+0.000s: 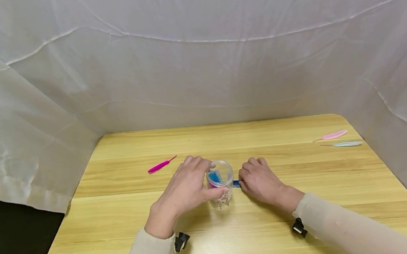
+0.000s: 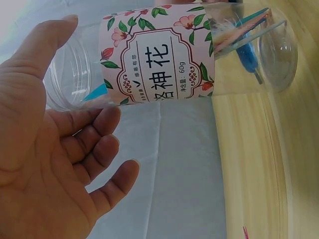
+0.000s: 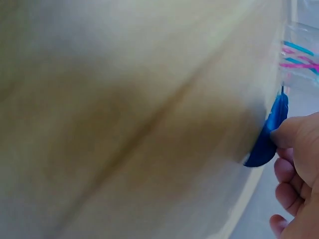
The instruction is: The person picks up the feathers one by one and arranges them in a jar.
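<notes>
Low in the head view, two pale sleeves come in from the bottom edge, each with a small black clip at the wrist. Just above them, at the centre of the frame, the left hand (image 1: 189,185) holds a clear jar (image 1: 220,183) standing on the table (image 1: 123,220): thumb on the near side, fingers curled round the far side. In the left wrist view the hand (image 2: 50,164) is wide, the thumb against the jar (image 2: 164,55) near its open mouth and the fingers loosely bent beside the floral label (the contact on the far side is clearer from the head camera). Inside the jar lie thin blue and pink feathers.

Just right of the jar, the right hand (image 1: 260,181) rests knuckles-up on the table, its fingers bent and pinching a dark blue feather (image 1: 236,183) that lies between hand and jar. The right wrist view shows the thumb and fingertip (image 3: 289,134) closed on the feather (image 3: 269,134), which lies flat against the wood with its quill pointing toward the jar.

Farther back, left of centre, a magenta feather (image 1: 160,165) lies alone on the table. Toward the right edge, a pink feather (image 1: 334,134) and a pale blue feather (image 1: 346,144) lie side by side, well apart from the hands. Behind the table, a white cloth (image 1: 196,60) fills the upper frame.
</notes>
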